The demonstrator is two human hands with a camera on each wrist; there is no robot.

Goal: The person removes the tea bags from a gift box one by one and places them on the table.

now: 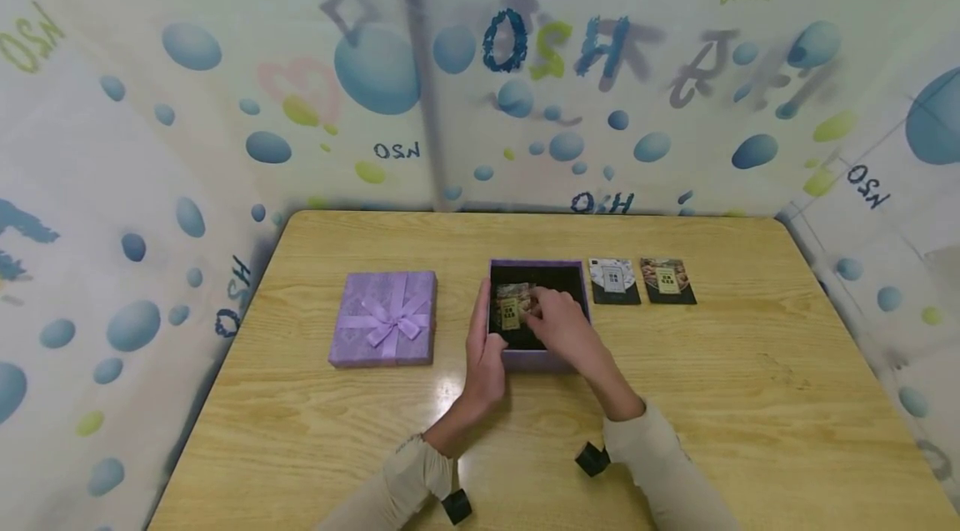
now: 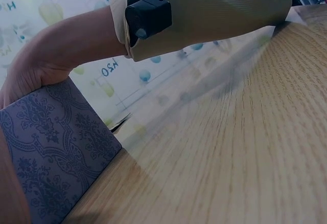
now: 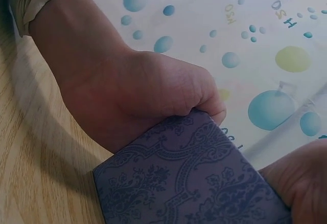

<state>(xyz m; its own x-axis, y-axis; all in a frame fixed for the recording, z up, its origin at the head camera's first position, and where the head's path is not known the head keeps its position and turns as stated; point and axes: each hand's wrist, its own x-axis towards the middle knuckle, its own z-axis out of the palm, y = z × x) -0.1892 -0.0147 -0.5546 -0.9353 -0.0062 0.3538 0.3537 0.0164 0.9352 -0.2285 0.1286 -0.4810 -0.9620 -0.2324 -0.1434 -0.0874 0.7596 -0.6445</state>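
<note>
An uncovered purple gift box [image 1: 536, 361] with a black interior stands mid-table in the head view. My left hand [image 1: 483, 356] holds its left side, fingers along the outer wall and thumb at the front left corner. Inside the box, my right hand [image 1: 566, 327] pinches the right edge of a small flat brown-and-black packet [image 1: 512, 313] with a pale yellow label. In the right wrist view the patterned box wall [image 3: 179, 173] hides the right fingertips and the packet. The left wrist view also shows the box wall [image 2: 56, 147], under the left hand [image 2: 36, 65].
The purple lid [image 1: 360, 306] with a ribbon bow lies left of the box. Right of the box lie a grey-and-black packet [image 1: 615, 281] with a white label and a brown packet [image 1: 667, 281] with a pale label. A printed curtain [image 1: 487, 122] hangs behind the wooden table [image 1: 750, 398].
</note>
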